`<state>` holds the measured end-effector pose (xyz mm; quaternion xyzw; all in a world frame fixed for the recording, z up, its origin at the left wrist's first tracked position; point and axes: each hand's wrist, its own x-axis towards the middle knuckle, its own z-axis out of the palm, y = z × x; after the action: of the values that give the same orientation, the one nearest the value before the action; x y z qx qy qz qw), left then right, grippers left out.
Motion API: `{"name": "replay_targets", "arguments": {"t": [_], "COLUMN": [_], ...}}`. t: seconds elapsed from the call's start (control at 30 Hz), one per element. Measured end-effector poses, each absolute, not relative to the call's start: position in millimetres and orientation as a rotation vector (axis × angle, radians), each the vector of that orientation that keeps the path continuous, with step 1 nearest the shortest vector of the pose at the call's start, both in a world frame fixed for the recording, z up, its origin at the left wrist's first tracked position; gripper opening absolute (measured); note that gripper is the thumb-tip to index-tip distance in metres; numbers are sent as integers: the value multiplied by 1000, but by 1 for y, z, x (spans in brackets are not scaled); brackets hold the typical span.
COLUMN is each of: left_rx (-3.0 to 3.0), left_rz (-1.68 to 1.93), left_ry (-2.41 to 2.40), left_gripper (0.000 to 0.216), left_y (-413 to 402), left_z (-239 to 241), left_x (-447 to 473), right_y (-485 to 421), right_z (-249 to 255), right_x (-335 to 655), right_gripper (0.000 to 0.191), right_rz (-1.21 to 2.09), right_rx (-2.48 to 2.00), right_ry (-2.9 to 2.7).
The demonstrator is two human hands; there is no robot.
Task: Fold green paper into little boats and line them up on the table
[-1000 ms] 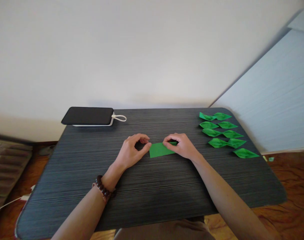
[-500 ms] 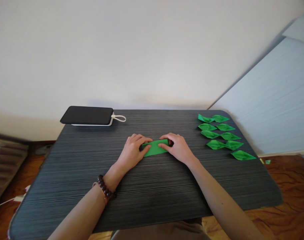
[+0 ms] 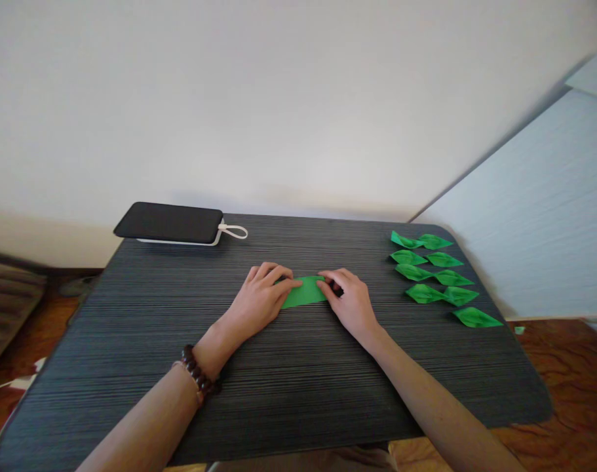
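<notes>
Reaching further over green paper (image 3: 305, 293) since earlier frame with left hand (image 3: 259, 295), unclear if pinching; pinching paper's right end with right hand (image 3: 351, 298), mid-counter (image 3: 298, 387), nearer back edge than front. Seemingly folding; calls next for firm creasing.

- Nine green leaf-shaped paper folds (image 3: 476, 318)
- One green rectangular paper (image 3: 305, 292)
- Two bare hands (image 3: 261, 295)
- One brown beaded bracelet (image 3: 196, 375)
- One black-topped white rectangular slab (image 3: 170, 221)
- One dark tabletop (image 3: 288, 387)
</notes>
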<state>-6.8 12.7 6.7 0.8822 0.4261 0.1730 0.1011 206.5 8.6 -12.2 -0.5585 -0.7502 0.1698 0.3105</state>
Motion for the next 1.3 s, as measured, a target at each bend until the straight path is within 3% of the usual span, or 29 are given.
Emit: {"name": "replay_targets", "arguments": {"t": [0.37, 0.7, 0.9, 1.3], "left_rx": [2726, 2693, 2683, 2684], "left_rz": [332, 439, 448, 435], "left_ry": [1340, 1314, 1229, 1217], "left_gripper": [41, 33, 35, 34], "left_y": [6, 11, 17, 14], "left_z": [17, 11, 6, 1], "left_x": [4, 3, -2, -9], "right_y": [7, 7, 3, 1], "right_z": [-11, -13, -16, -11], "right_x": [203, 215, 216, 216], "right_gripper": [14, 29, 24, 33], "right_rz": [360, 385, 337, 287], "right_rx": [-1449, -1316, -1305, -1129], "right_ry": [-2003, -2163, -2125, -2371]}}
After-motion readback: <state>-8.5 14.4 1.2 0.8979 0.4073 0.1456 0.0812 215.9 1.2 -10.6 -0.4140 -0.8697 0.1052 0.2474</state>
